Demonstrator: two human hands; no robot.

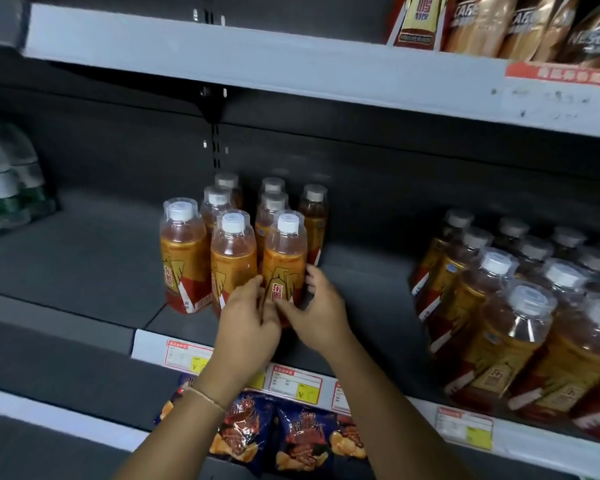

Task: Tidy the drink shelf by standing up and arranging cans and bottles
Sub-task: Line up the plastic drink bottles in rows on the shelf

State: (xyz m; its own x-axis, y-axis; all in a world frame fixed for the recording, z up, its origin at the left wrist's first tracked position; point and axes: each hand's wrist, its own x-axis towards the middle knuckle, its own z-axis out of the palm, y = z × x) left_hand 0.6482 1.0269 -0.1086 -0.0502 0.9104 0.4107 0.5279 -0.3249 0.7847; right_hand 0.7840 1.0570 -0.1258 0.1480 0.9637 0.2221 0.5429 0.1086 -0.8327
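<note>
Mid-frame, left hand [248, 315] and right hand [317, 311] clasp the front bottle [284, 261]; its cluster stands upright; the right-side bottles [520, 317] seemingly lean, unsorted.

Bare shelf floor [84, 258] lies open left of the small bottles [232, 244]; large bottles [520, 323] crowd the right.

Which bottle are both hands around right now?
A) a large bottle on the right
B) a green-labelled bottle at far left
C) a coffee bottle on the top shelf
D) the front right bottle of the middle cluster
D: the left hand and right hand flank the front right bottle, fingers touching its lower label.
</note>
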